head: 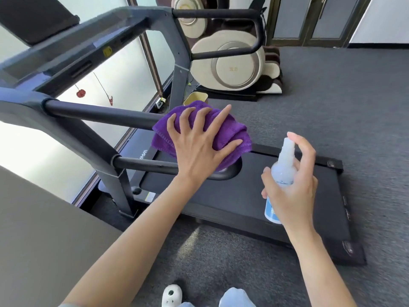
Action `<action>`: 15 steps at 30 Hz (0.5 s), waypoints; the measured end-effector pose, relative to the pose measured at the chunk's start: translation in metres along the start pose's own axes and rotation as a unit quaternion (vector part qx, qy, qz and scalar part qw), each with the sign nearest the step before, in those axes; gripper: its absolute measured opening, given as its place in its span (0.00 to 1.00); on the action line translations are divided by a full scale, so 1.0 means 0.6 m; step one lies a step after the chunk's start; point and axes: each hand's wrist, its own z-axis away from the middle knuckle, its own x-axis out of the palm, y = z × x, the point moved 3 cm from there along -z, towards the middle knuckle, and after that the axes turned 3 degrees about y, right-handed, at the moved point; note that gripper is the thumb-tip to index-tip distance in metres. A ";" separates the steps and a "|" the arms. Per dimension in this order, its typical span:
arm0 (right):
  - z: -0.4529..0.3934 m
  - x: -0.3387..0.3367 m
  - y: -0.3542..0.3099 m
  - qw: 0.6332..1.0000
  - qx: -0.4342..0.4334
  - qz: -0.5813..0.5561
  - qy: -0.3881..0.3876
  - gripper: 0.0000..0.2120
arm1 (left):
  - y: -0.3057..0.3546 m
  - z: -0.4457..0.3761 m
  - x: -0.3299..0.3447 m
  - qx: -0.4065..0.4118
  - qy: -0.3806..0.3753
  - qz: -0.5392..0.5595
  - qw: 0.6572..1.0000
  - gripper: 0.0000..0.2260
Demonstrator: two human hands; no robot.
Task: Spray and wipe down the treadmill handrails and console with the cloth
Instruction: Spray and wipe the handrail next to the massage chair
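Treadmill [254, 196] fills frame centre, seen from the side; deck runs toward 4 o'clock, console [73, 52] up at 10 o'clock, blurred. Near handrail [99, 114] is a black loop: top bar from 9 o'clock into centre, lower bar [146, 165] under it, curved end hidden mostly by cloth.

Cloth [228, 134], purple, bunched, sits draped over the rail's curved end, dead centre. Left hand [197, 147] lies on top of it, fingers spread and slightly bent, pressing it onto the rail; thumb out toward 3 o'clock on the cloth edge.

Right hand [292, 187] at 4 o'clock, just beside cloth, not touching. Fingers wrapped round spray bottle [283, 171], forefinger raised over the nozzle; can't tell if it touches the nozzle. Bottle is translucent with clear liquid, blue-white label low, upright with a slight tilt, nozzle aimed roughly at the cloth.

Far handrail [221, 13] at 12 o'clock. Massage chair [232, 65] behind it at 1 o'clock. Grey carpet [354, 107] all round. White slipper [171, 295] at 6 o'clock. Window [124, 85] behind the uprights at 10 o'clock.
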 end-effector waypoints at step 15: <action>0.019 -0.045 0.018 0.999 0.022 0.005 0.049 0.33 | 0.044 0.000 0.031 0.125 0.072 -0.018 0.989 0.17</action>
